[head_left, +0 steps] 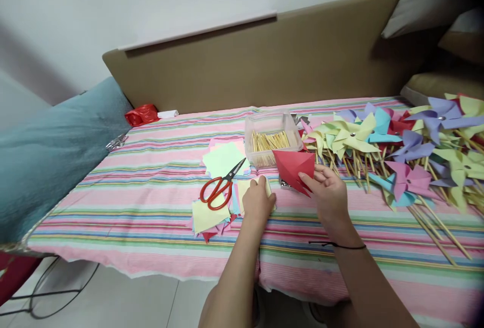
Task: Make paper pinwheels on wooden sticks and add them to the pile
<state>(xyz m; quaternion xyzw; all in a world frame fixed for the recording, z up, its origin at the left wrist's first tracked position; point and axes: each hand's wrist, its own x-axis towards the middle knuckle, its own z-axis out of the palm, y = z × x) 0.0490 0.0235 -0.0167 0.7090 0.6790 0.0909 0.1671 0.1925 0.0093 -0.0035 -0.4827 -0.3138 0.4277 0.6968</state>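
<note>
In my right hand (329, 190) is a red square of paper (293, 166) with cut slits, pinched near its right corner. My left hand (258, 201) rests on a small stack of paper with a yellow sheet (245, 185) on top, its fingers curled over the stack. Left of that hand, orange-handled scissors (223, 186) lie across the paper piles, blades pointing up and right. Under them are a pale green sheet (224, 159) and a lower pile topped by a yellow sheet (210, 216). Part of a metal object (283, 183) shows beneath the red paper.
A clear plastic box (251, 125) of short wooden sticks (270, 140) stands behind my hands. Many paper pinwheels (353, 134) on sticks are heaped to the right. A red plastic bag (142, 115) lies at the back left, near a blue cushion (68, 136). A striped cloth (132, 217) covers the surface.
</note>
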